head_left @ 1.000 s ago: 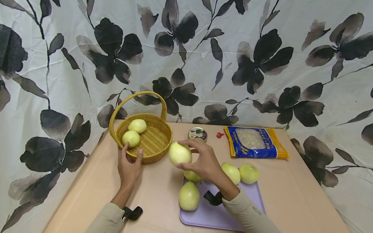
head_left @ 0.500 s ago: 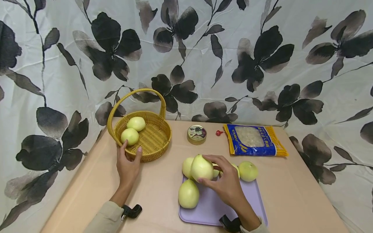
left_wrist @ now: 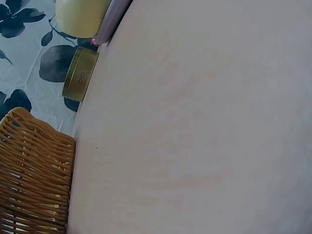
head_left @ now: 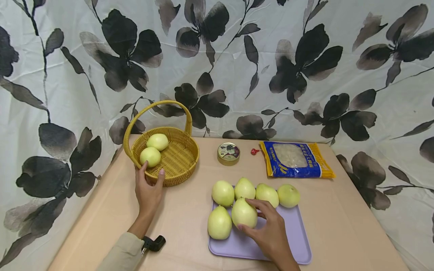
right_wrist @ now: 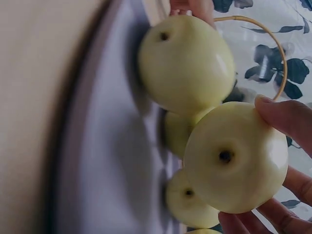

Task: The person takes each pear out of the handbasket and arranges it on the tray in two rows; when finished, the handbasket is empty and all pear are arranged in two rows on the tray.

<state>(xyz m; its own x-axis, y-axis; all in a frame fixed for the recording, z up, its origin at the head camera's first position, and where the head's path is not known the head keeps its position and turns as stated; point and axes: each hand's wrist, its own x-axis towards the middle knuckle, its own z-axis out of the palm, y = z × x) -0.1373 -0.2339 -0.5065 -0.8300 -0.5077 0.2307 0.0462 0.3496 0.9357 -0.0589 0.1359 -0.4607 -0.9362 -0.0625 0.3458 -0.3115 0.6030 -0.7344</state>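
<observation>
In the head view my right hand (head_left: 269, 231) grips a pale yellow-green pear (head_left: 244, 213) over the lilac tray (head_left: 237, 251). Thumb and fingers lie on opposite sides of the pear in the right wrist view; whether it touches the tray I cannot tell. Beside it, a front-left pear (head_left: 219, 223) stands on the tray, and several more line its far side, such as the one at the right corner (head_left: 288, 195). My left hand (head_left: 148, 194) rests against the near wall of a wicker basket (head_left: 179, 175), thumb and forefinger spread. Two pears (head_left: 150, 157) lie inside the basket, at its left.
Behind the tray stand a round tin (head_left: 228, 154), a small red-wrapped sweet (head_left: 255, 151) and a blue and yellow food packet (head_left: 296, 160). The basket's tall arched handle (head_left: 159, 103) rises at the left. A floral cloth (head_left: 251, 75) hangs along the table's back edge.
My right hand has carried the pear from beside the basket, rightward and toward me, to the tray's near row. My left hand has stayed at the basket.
</observation>
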